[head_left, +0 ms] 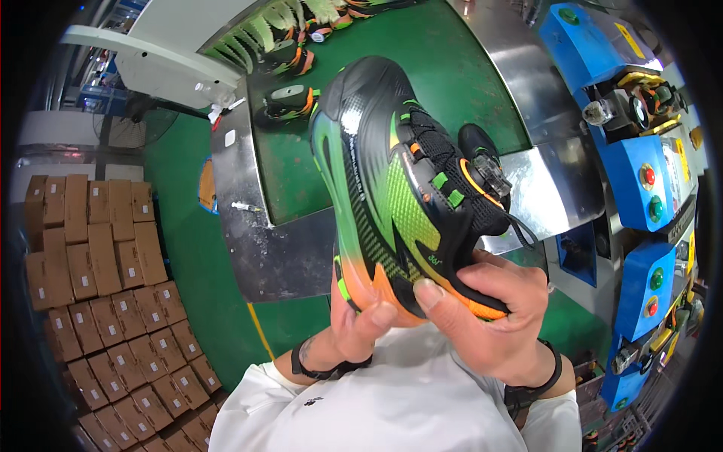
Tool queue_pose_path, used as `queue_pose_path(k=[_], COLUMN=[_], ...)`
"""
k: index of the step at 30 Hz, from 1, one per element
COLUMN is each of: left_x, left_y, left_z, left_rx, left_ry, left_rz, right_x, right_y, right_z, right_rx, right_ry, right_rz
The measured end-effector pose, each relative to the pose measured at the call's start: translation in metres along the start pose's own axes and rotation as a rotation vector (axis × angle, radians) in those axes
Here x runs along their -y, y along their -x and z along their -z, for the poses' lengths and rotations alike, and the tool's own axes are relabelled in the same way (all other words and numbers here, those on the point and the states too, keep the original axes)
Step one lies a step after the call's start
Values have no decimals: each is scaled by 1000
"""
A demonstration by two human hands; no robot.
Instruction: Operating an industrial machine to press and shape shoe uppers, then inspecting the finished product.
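A black sneaker with green and orange panels, a dial on its tongue and a green-to-orange sole is held up before my chest, toe pointing away and sole edge turned left. My right hand grips its heel, the thumb pressed on the orange sole edge and the fingers wrapped round the back. At the rear of the sole, my left hand closes on its left side; some of its fingers are hidden behind the sneaker. Another dark shoe shows beyond, partly covered by the held one.
A green belt surface framed by a metal table lies beyond the sneaker, with several more shoes along its far left. A small syringe-like item rests on the metal edge. Brown boxes are stacked left; blue machines stand right.
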State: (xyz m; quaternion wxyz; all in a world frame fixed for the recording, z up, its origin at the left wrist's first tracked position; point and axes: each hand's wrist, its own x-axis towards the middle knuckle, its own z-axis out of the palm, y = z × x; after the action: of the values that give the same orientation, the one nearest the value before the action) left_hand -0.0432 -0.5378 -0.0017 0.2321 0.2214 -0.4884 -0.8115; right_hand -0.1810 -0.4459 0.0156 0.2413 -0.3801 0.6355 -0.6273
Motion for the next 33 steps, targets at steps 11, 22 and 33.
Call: queue_pose_path(k=[11, 22, 33], left_x=[27, 38, 38], left_y=[-9, -12, -22], left_z=[8, 23, 19], left_rx=[-303, -264, -293], left_ry=[-93, -177, -143], left_rz=[-195, -341, -286], right_x=[-6, -7, 0], right_y=[-2, 0, 5], right_z=[-21, -25, -31], right_rx=[-118, 91, -3], right_ry=[148, -478, -615], right_rz=[155, -448, -575])
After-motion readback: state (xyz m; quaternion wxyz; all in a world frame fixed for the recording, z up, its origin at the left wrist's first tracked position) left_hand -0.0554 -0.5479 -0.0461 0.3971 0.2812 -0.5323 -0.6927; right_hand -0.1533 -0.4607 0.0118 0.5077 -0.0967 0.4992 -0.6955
